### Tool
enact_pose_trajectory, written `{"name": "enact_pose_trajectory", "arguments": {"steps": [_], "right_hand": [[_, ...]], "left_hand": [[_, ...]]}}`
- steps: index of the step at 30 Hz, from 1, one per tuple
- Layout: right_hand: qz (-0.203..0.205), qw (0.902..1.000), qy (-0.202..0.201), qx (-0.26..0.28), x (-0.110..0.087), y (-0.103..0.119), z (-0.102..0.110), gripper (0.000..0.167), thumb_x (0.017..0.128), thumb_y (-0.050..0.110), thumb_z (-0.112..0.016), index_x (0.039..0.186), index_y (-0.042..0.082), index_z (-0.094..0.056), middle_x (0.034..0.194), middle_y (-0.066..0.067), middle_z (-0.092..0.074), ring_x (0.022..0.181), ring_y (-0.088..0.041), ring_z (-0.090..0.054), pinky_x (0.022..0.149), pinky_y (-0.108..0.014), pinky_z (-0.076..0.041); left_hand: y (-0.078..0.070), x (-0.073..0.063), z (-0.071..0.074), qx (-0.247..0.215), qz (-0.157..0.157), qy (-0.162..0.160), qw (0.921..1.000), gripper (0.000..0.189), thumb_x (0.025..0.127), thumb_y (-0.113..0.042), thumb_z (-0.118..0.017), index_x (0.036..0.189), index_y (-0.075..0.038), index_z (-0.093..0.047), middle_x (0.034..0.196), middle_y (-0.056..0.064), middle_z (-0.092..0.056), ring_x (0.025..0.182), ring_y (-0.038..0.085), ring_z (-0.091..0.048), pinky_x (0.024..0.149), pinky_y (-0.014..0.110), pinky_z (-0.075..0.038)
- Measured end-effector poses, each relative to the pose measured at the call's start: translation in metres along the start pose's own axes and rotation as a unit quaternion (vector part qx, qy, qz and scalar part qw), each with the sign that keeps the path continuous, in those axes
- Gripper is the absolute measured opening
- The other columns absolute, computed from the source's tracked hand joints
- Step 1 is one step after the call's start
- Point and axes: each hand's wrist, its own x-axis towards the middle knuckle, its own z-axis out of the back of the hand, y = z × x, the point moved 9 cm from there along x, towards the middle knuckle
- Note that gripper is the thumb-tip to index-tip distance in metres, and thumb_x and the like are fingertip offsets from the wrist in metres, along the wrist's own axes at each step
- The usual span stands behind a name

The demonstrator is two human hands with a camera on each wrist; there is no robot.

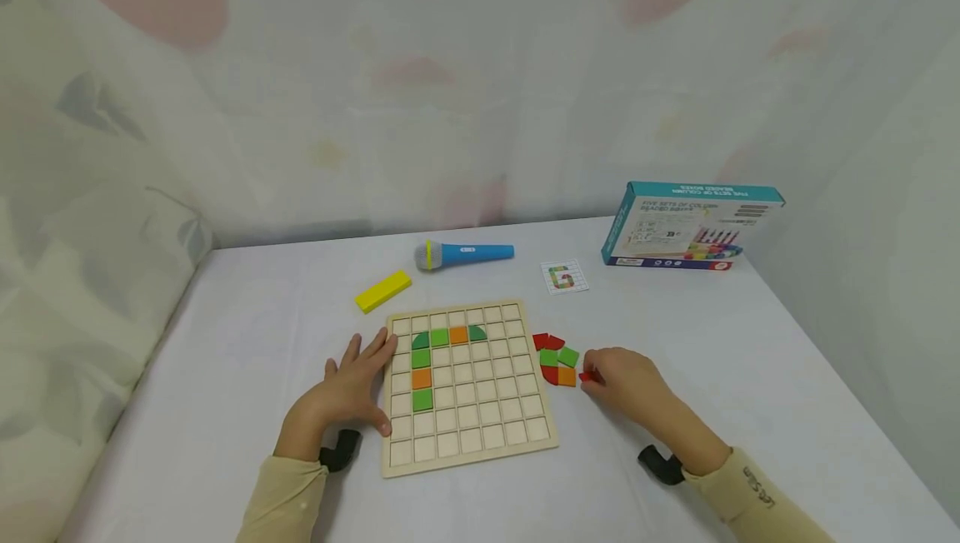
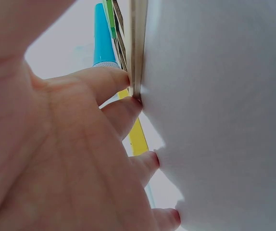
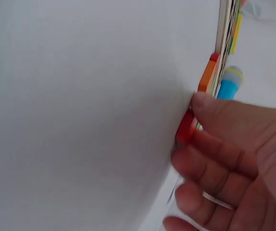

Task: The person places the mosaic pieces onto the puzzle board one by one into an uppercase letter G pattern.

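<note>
Seeming to steady the square pale-wood grid board (image 1: pixel 466 394), the left hand (image 1: pixel 343 391) spreads along the board's left edge; right of it, the right hand (image 1: pixel 621 378) pinches a small red tile (image 3: pixel 185 129).

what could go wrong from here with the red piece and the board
1. The right-hand grip pinches a small red piece, which might slip out if the hold is loose.
2. Loose tiles lie close beside that hand, so a sideways brush could scatter them.
3. The left-hand grip touches the left edge of the board; an uneven push might turn it.
</note>
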Motion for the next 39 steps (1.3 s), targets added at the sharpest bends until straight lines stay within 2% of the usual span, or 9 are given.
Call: {"name": "enact_pose_trajectory", "arguments": {"steps": [3,6,10,13,18,25,30,34,39], "right_hand": [[-0.007,0.9997,-0.011,-0.019,0.0,-0.002,0.002,0.021,0.076,0.029,-0.074,0.074,0.015,-0.059,0.06,0.008,-0.047,0.056,-0.01,-0.043,0.052,-0.023,-0.038],[-0.01,0.9991,-0.011,-0.04,-0.002,-0.004,0.005,0.024,0.075,0.034,-0.075,0.078,0.014,-0.061,0.064,0.006,-0.05,0.058,-0.011,-0.045,0.052,-0.024,-0.04],[0.001,0.9996,0.002,-0.028,-0.005,-0.007,0.01,0.028,0.071,0.025,-0.079,0.094,0.012,-0.068,0.086,0.002,-0.059,0.074,-0.014,-0.055,0.065,-0.029,-0.052],[0.025,0.9994,0.021,-0.009,-0.008,-0.005,0.008,0.034,0.072,0.016,-0.078,0.104,0.012,-0.069,0.096,0.001,-0.059,0.084,-0.014,-0.056,0.073,-0.032,-0.053],[0.053,0.9982,0.022,-0.014,-0.009,0.0,0.003,0.032,0.075,0.014,-0.075,0.106,0.01,-0.069,0.091,0.004,-0.057,0.078,-0.01,-0.051,0.071,-0.026,-0.051],[0.048,0.9985,0.013,-0.022,-0.006,0.002,0.002,0.029,0.073,0.014,-0.077,0.101,0.011,-0.07,0.085,0.005,-0.057,0.073,-0.009,-0.05,0.068,-0.024,-0.05],[0.049,0.9984,0.007,-0.029,0.0,0.008,0.006,0.032,0.072,0.018,-0.079,0.101,0.011,-0.07,0.088,0.003,-0.061,0.079,-0.011,-0.055,0.072,-0.028,-0.053],[0.075,0.9968,-0.018,-0.021,0.005,0.029,0.017,0.035,0.072,0.022,-0.079,0.104,0.012,-0.069,0.091,0.002,-0.061,0.081,-0.012,-0.056,0.073,-0.028,-0.053],[0.166,0.9851,-0.046,-0.002,0.018,0.085,0.024,0.03,0.074,0.02,-0.076,0.103,0.012,-0.069,0.088,0.006,-0.058,0.073,-0.007,-0.05,0.063,-0.02,-0.047]], "left_hand": [[0.001,0.0,0.0,0.004,0.001,0.0,1.0,0.134,0.038,-0.035,-0.091,0.148,-0.012,-0.018,0.155,0.01,-0.005,0.136,0.045,0.007,0.092,0.076,0.0],[0.001,0.0,0.0,0.002,0.0,0.001,1.0,0.134,0.038,-0.036,-0.09,0.148,-0.012,-0.018,0.155,0.01,-0.004,0.136,0.045,0.007,0.092,0.076,0.0],[0.001,0.001,0.0,-0.002,0.0,0.003,1.0,0.135,0.038,-0.037,-0.09,0.149,-0.012,-0.017,0.155,0.01,-0.004,0.136,0.045,0.008,0.093,0.076,0.001],[0.002,0.002,0.0,-0.004,0.002,0.004,1.0,0.135,0.038,-0.037,-0.09,0.149,-0.012,-0.017,0.155,0.01,-0.004,0.136,0.044,0.009,0.093,0.075,0.002],[0.003,0.002,0.0,-0.004,0.005,0.005,1.0,0.136,0.037,-0.038,-0.09,0.149,-0.012,-0.016,0.155,0.01,-0.004,0.137,0.044,0.009,0.093,0.075,0.002],[0.0,0.0,0.0,-0.007,0.003,0.003,1.0,0.135,0.037,-0.037,-0.09,0.148,-0.011,-0.017,0.155,0.011,-0.004,0.136,0.044,0.008,0.093,0.075,0.002],[0.001,-0.001,-0.001,-0.006,0.003,0.002,1.0,0.134,0.039,-0.036,-0.09,0.149,-0.013,-0.016,0.155,0.009,-0.003,0.137,0.042,0.01,0.094,0.074,0.003],[0.0,-0.001,-0.001,-0.009,0.003,0.003,1.0,0.134,0.039,-0.035,-0.09,0.149,-0.012,-0.016,0.155,0.009,-0.003,0.137,0.042,0.01,0.095,0.074,0.003],[-0.002,0.0,-0.001,-0.004,0.005,0.006,1.0,0.134,0.039,-0.035,-0.09,0.149,-0.013,-0.016,0.155,0.009,-0.003,0.137,0.043,0.009,0.094,0.074,0.002]]}}
